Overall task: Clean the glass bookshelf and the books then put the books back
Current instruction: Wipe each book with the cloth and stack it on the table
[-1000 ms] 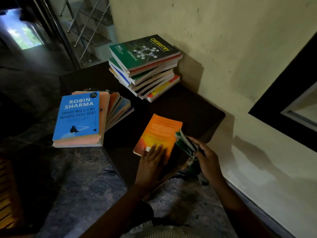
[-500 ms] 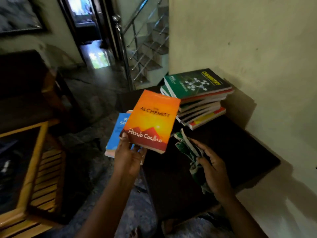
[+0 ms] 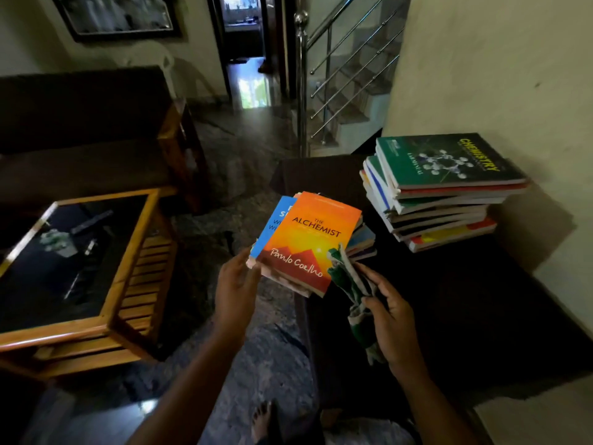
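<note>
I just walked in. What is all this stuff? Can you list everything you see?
orange book: one, orange, on top of the near stack
near stack: several books, blue cover under the orange one, dark table's left edge
far stack: several books, green Chemistry book on top, by the wall
cloth: one, green and white, in the right hand
dark table: one, near black, beside the wall
coffee table: one, wood frame, dark glass top, left
sofa: one, dark, behind the coffee table
stair railing: one, metal, back centre
framed picture: one, upper left wall
left hand: at the orange book's near-left corner
right hand: grips the cloth
</note>
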A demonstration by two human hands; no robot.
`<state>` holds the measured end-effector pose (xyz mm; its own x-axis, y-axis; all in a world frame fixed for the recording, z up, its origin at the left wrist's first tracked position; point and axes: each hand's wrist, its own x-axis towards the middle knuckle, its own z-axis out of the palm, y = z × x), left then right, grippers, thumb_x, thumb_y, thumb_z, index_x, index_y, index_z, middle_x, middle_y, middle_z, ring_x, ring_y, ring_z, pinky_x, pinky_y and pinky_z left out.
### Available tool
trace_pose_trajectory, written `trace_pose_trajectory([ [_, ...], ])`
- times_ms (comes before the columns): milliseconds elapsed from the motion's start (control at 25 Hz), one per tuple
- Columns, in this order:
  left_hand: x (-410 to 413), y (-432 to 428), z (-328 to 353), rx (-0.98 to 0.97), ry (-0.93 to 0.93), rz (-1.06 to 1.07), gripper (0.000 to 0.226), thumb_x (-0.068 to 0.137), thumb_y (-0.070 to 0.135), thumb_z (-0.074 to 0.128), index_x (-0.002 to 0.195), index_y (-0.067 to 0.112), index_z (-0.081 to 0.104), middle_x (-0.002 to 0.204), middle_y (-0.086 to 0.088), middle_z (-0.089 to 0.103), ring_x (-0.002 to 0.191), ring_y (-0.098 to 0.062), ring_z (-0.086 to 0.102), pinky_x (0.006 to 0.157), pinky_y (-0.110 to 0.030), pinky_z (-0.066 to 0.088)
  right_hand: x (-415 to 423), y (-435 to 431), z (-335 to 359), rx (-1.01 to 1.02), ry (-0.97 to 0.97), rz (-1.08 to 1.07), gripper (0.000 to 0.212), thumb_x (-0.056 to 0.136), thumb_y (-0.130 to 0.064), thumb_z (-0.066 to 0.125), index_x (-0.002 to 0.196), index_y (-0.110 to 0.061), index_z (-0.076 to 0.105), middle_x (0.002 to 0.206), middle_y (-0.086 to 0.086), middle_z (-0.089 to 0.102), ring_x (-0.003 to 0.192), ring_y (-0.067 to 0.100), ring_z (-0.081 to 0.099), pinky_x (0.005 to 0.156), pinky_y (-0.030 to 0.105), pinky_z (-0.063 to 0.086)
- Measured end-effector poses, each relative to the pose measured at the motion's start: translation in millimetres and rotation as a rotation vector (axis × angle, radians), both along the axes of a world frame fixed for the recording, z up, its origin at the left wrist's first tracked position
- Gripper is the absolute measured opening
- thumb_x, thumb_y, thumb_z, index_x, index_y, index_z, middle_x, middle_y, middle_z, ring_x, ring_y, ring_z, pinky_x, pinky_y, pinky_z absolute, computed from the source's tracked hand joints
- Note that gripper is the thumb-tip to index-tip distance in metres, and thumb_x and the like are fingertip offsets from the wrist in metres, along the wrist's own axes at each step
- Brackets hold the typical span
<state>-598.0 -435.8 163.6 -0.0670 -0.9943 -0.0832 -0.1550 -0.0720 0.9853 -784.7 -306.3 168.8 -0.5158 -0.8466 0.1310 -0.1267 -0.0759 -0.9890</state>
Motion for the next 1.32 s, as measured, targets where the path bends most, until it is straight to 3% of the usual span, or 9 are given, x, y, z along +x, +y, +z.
trace_pose_trajectory([
  [160,-29.6,35.9,-12.8,0.591,0.596,0.044,0.052,0.090,0.048,0.049,0.131,0.018,0.043,0.115,-0.010,0.056,0.099,-0.023,0.056,0.080,-0.036,0.045,2.0,6.3,-4.3,0.017,-0.046,-0.065,0.049,0.091,0.007,0.045,0.113,-0.034,0.060,0.114,-0.015,0.063,0.100,-0.001,0.061,0.077,0.014,0.051],
  [280,-66.1,15.2,-15.3,0.576,0.720,0.055,0.071,0.083,0.061,0.048,0.141,0.021,0.038,0.135,-0.015,0.052,0.119,-0.031,0.054,0.093,-0.043,0.047,2.2,9.2,-5.3,0.046,-0.039,-0.107,0.051,0.091,0.007,0.045,0.111,-0.037,0.060,0.115,-0.018,0.062,0.101,-0.003,0.060,0.078,0.014,0.051],
  [480,-91.4,-18.4,-8.0,0.602,0.788,0.088,0.059,0.090,0.056,0.044,0.138,0.022,0.037,0.125,-0.010,0.060,0.110,-0.028,0.060,0.092,-0.047,0.049,-2.6,5.2,2.4,0.060,-0.008,-0.118,0.050,0.091,0.005,0.046,0.112,-0.037,0.060,0.115,-0.019,0.062,0.105,-0.002,0.059,0.085,0.020,0.051],
  [640,-96.2,-34.5,4.4,0.667,0.707,0.031,0.054,0.091,0.056,0.041,0.132,0.021,0.040,0.122,-0.011,0.061,0.108,-0.029,0.060,0.088,-0.045,0.049,-0.4,-4.4,4.7,0.052,-0.013,-0.112,0.051,0.090,0.006,0.046,0.111,-0.038,0.061,0.116,-0.017,0.062,0.106,0.002,0.060,0.088,0.026,0.051],
  [760,-75.1,-27.0,-1.1,0.667,0.658,-0.125,0.047,0.090,0.056,0.042,0.111,0.016,0.055,0.106,-0.010,0.062,0.094,-0.023,0.059,0.079,-0.036,0.048,4.0,-8.9,7.5,0.022,-0.029,-0.092,0.047,0.089,0.001,0.049,0.108,-0.040,0.061,0.115,-0.017,0.063,0.109,0.006,0.059,0.089,0.025,0.051],
  [840,-44.6,-18.1,-8.1,0.659,0.615,-0.194,0.046,0.093,0.053,0.038,0.117,0.017,0.054,0.108,-0.005,0.058,0.097,-0.020,0.056,0.083,-0.034,0.044,7.8,-11.6,11.8,0.022,-0.014,-0.029,0.045,0.086,-0.003,0.050,0.105,-0.042,0.060,0.111,-0.021,0.064,0.109,0.005,0.059,0.088,0.022,0.050],
  [1040,82.6,-14.2,-46.3,0.575,0.459,-0.006,0.041,0.099,0.037,0.033,0.135,0.022,0.044,0.130,0.002,0.052,0.112,-0.018,0.052,0.101,-0.040,0.035,37.9,-19.9,23.3,0.040,0.095,0.102,0.050,0.078,-0.015,0.052,0.107,-0.054,0.062,0.117,-0.026,0.061,0.112,-0.005,0.055,0.086,0.008,0.043],
  [1200,164.9,-18.9,-69.1,0.593,0.317,0.078,0.034,0.099,0.033,0.036,0.129,0.023,0.049,0.126,0.000,0.057,0.112,-0.017,0.054,0.097,-0.038,0.039,78.4,-42.5,29.7,0.061,0.244,0.209,0.046,0.084,-0.007,0.053,0.109,-0.045,0.059,0.113,-0.046,0.051,0.111,-0.021,0.044,0.086,-0.002,0.034],
  [1320,192.5,-48.5,-73.5,0.613,0.237,0.014,0.026,0.098,0.030,0.041,0.120,0.023,0.053,0.121,-0.001,0.059,0.112,-0.019,0.054,0.099,-0.040,0.040,126.7,-82.8,24.8,0.156,0.231,0.307,0.050,0.089,0.003,0.052,0.111,-0.041,0.058,0.115,-0.047,0.048,0.115,-0.023,0.039,0.093,0.001,0.033],
])
